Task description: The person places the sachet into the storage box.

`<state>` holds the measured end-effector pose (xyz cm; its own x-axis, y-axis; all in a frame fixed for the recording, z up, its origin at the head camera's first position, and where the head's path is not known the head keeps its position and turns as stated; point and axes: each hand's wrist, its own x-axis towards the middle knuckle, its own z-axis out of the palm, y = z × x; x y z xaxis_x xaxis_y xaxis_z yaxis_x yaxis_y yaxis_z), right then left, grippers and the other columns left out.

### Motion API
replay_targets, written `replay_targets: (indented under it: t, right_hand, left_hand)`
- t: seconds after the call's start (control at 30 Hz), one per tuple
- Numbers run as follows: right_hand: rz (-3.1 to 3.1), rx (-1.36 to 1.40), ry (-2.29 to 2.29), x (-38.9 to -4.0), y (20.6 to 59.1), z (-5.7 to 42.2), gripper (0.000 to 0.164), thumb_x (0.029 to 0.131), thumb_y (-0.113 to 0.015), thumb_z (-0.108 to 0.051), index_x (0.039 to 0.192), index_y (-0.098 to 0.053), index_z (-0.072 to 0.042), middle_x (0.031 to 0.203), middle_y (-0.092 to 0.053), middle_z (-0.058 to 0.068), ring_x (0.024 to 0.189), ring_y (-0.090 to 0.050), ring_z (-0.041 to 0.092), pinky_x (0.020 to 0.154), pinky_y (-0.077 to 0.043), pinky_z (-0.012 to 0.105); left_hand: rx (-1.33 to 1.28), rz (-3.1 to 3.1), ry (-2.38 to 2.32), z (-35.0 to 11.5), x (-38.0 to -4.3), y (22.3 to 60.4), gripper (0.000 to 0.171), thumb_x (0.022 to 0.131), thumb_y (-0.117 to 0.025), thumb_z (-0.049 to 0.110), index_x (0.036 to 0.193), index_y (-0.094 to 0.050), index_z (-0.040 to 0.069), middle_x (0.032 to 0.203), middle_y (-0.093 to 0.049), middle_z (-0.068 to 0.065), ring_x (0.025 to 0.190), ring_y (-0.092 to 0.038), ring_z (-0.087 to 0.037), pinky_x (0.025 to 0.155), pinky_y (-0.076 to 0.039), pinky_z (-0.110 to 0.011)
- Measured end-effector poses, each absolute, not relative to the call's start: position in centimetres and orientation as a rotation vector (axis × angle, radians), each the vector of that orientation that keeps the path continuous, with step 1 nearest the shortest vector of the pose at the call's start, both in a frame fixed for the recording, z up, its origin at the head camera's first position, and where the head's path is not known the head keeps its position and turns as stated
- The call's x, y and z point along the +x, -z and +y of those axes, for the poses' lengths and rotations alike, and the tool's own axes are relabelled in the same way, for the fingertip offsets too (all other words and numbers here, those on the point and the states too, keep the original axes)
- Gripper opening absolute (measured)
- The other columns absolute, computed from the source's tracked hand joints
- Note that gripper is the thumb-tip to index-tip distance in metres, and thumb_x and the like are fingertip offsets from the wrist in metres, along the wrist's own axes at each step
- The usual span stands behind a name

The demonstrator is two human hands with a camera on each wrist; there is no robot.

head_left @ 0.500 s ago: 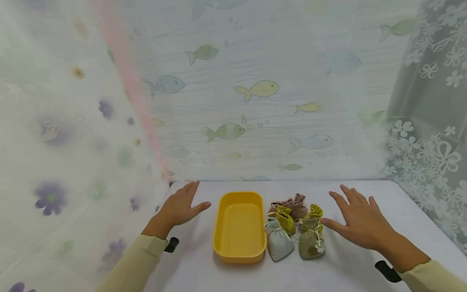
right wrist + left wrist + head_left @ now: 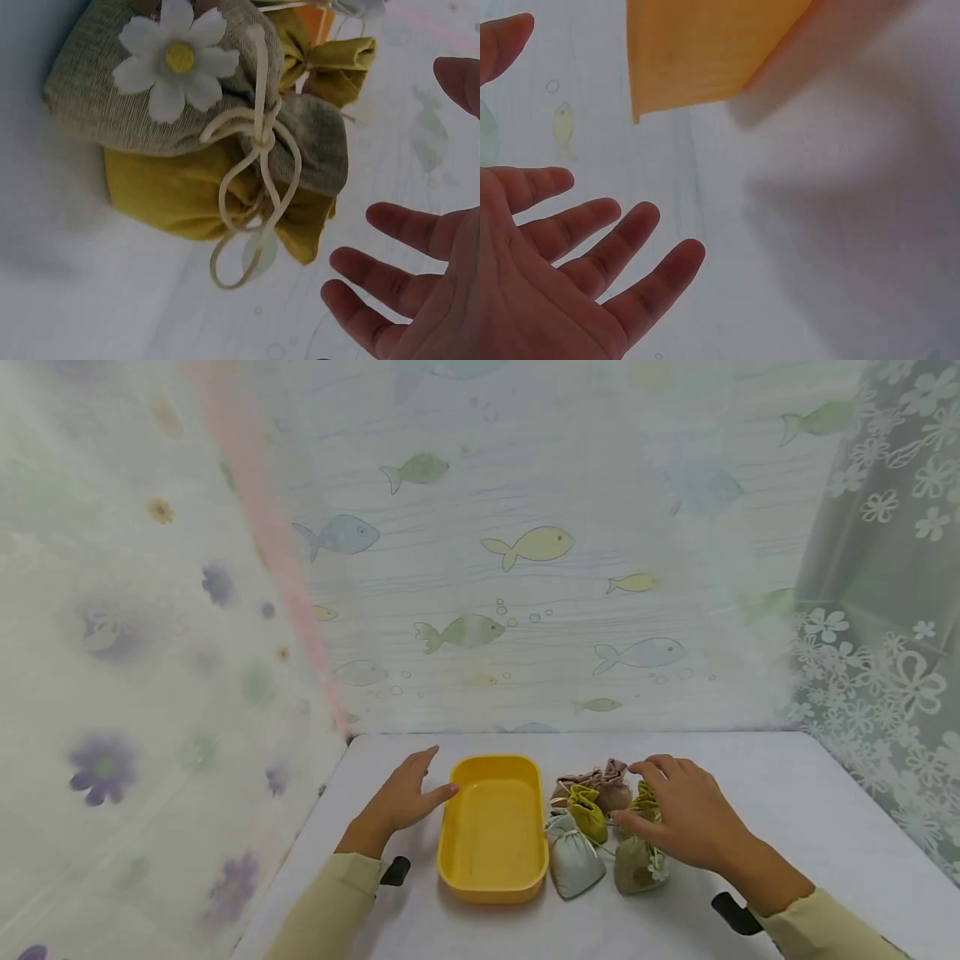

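A yellow rectangular tray (image 2: 491, 893) stands on the white tabletop. My left hand (image 2: 401, 797) hovers at its left side, fingers spread, holding nothing; in the left wrist view a gap separates the fingers from the tray's wall (image 2: 690, 67). Right of the tray lies a cluster of small drawstring pouches: a pale grey one (image 2: 577, 867), a mustard one (image 2: 587, 817), brownish-pink ones (image 2: 617, 787) at the back, and an olive-grey pouch (image 2: 636, 867) with a white flower (image 2: 180, 58). Behind that one is another mustard pouch (image 2: 172, 191), partly hidden by my right hand (image 2: 693, 817), which hovers with fingers apart.
A fish-patterned curtain (image 2: 540, 610) hangs behind the table (image 2: 600, 935). Flowered sheer curtains line the left (image 2: 150, 693) and right (image 2: 885, 610). A dark wrist-camera piece (image 2: 395, 871) shows under the left wrist, another (image 2: 735, 912) under the right.
Both hands have moved inward: the left to the right, toward the tray, and the right to the left, over the edge of the pouches. The tray and pouches have not moved.
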<state>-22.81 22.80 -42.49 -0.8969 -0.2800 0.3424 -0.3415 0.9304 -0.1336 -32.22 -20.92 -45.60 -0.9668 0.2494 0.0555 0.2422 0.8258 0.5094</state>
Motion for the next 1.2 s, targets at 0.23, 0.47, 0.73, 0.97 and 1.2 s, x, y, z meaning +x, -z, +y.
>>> replay_targets:
  t: [0.23, 0.47, 0.73, 0.97, 1.2]
  right_hand:
    - [-2.741, 0.501, -0.36, -23.2, 43.0, 20.7, 0.064, 0.09, -0.068, -0.067, 0.129, -0.067, -0.017, 0.124, -0.064, 0.005, 0.115, -0.06, 0.033, 0.091, -0.049, 0.064]
    - [-2.739, 0.526, -0.494, -23.6, 43.7, 18.9, 0.04, 0.088, -0.074, -0.06, 0.107, -0.07, -0.025, 0.102, -0.071, -0.01, 0.094, -0.065, 0.014, 0.087, -0.052, 0.05]
    - [-2.755, 0.516, -0.551, -23.7, 44.2, 17.1, 0.033, 0.087, -0.078, -0.054, 0.101, -0.07, -0.025, 0.089, -0.064, -0.013, 0.078, -0.054, 0.003, 0.076, -0.044, 0.035]
    - [-2.741, 0.497, -0.571, -23.7, 45.0, 16.4, 0.029, 0.085, -0.081, -0.05, 0.103, -0.074, -0.027, 0.088, -0.062, -0.015, 0.078, -0.052, 0.002, 0.072, -0.048, 0.029]
    - [-2.724, 0.5, -0.54, -23.4, 45.1, 15.7, 0.033, 0.082, -0.084, -0.048, 0.105, -0.077, -0.026, 0.087, -0.064, -0.014, 0.076, -0.053, 0.004, 0.071, -0.047, 0.03]
  left_hand:
    - [0.36, 2.922, -0.959, -19.8, -32.3, 46.8, 0.083, 0.094, -0.068, 0.058, 0.161, -0.037, 0.019, 0.157, -0.048, -0.01, 0.127, -0.059, -0.028, 0.104, -0.054, -0.054]
    - [0.327, 2.862, -1.072, -19.1, -32.6, 48.0, 0.076, 0.097, -0.069, 0.048, 0.16, -0.039, 0.017, 0.152, -0.054, -0.008, 0.127, -0.061, -0.028, 0.103, -0.055, -0.053]
    - [0.259, 2.779, -1.272, -19.3, -32.7, 48.9, 0.065, 0.094, -0.073, 0.041, 0.153, -0.051, 0.024, 0.148, -0.058, -0.003, 0.128, -0.061, -0.028, 0.099, -0.059, -0.05]
    - [0.255, 2.662, -1.476, -19.7, -32.5, 49.6, 0.059, 0.093, -0.073, 0.028, 0.149, -0.055, 0.02, 0.147, -0.059, -0.008, 0.126, -0.063, -0.031, 0.089, -0.063, -0.041]
    - [0.209, 2.572, -1.638, -19.4, -32.9, 50.0, 0.058, 0.091, -0.074, 0.02, 0.147, -0.057, 0.02, 0.147, -0.06, -0.008, 0.123, -0.065, -0.028, 0.088, -0.063, -0.039]
